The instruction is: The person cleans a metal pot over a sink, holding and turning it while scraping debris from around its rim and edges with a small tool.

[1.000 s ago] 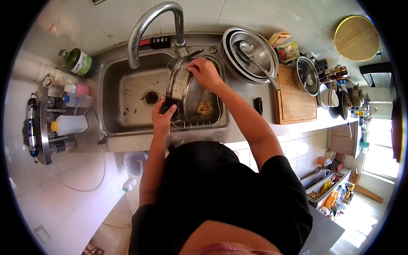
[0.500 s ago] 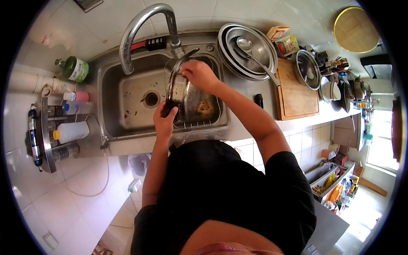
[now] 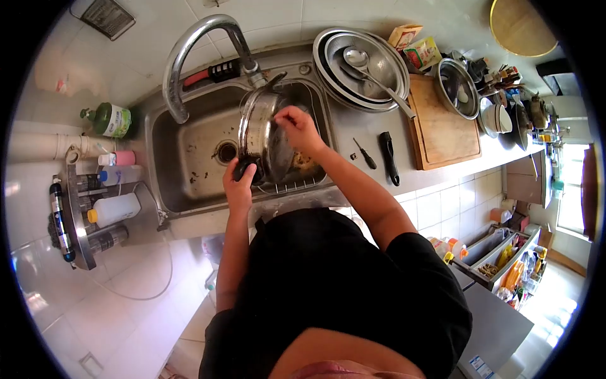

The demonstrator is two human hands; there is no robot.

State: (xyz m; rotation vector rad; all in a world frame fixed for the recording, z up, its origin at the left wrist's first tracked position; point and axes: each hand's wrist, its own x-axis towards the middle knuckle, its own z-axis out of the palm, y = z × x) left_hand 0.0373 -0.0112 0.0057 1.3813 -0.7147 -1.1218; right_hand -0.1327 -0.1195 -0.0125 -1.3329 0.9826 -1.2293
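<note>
A metal pot [image 3: 257,129] is tipped on its side over the sink [image 3: 196,142], its dark handles at top and bottom. My left hand [image 3: 238,184] is wrapped round the lower black handle. Near the pot's wall is my right hand [image 3: 297,129], fingers drawn together; whatever they pinch, if anything, is too small to make out. On the counter to the right lie a small screwdriver [image 3: 365,154] and a loose black handle [image 3: 389,158]. A wire rack [image 3: 297,185] with something brownish on it shows behind the pot.
The curved faucet [image 3: 208,28] arches over the sink. Nested metal bowls [image 3: 328,76] with a ladle stand at the right, beside a wooden cutting board [image 3: 445,142] bearing another bowl [image 3: 470,104]. A green soap bottle [image 3: 113,120] and a white jug [image 3: 120,208] are at the left.
My right hand has moved slightly down and away from the pot's upper rim. The view has shifted, bringing the screwdriver and the whole loose handle into sight. My left hand keeps its hold.
</note>
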